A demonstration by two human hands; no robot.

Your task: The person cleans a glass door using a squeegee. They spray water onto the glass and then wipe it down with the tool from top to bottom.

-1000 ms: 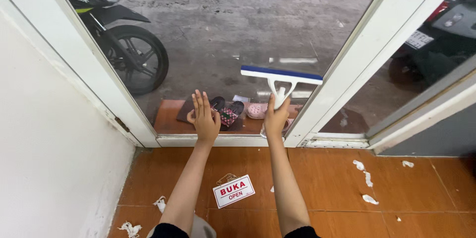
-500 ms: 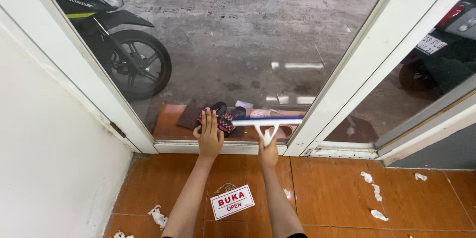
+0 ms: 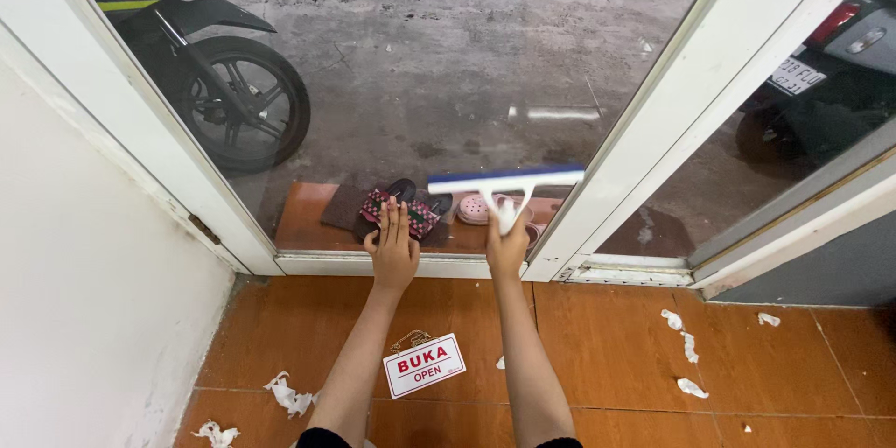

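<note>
Fingers of right hand [image 3: 507,247] wrapped around handle of squeegee [image 3: 509,187], closed on it low down; blade bar above the knuckles, lying against glass door [image 3: 420,65] near its bottom edge. Fingers of left hand [image 3: 393,247] spread flat, holding nothing, palm pressed to same pane just left of the squeegee handle.

Handling, judged: squeegee light, plastic frame stiff, rubber edge soft and flexible; handle likely slick if wet. Best held where gripped now, on the stem below the fork, so the bar stays level. Glass rigid and fragile; even, moderate pressure advised.

Count:
- squeegee: one, white handle, blue-edged blade.
- hands: two, both bare.
- hanging sign [image 3: 425,366]: one, red and white, flat on orange tiled floor [image 3: 597,345] below the wrists.
- crumpled paper scraps [image 3: 686,355]: about seven, to both sides of the forearms.
- footwear [image 3: 411,210] beyond the pane, just past the fingertips: several pieces, exact number cannot be told.
- motorcycle [image 3: 201,56]: one outside at upper left; part of another vehicle at far right.
</note>
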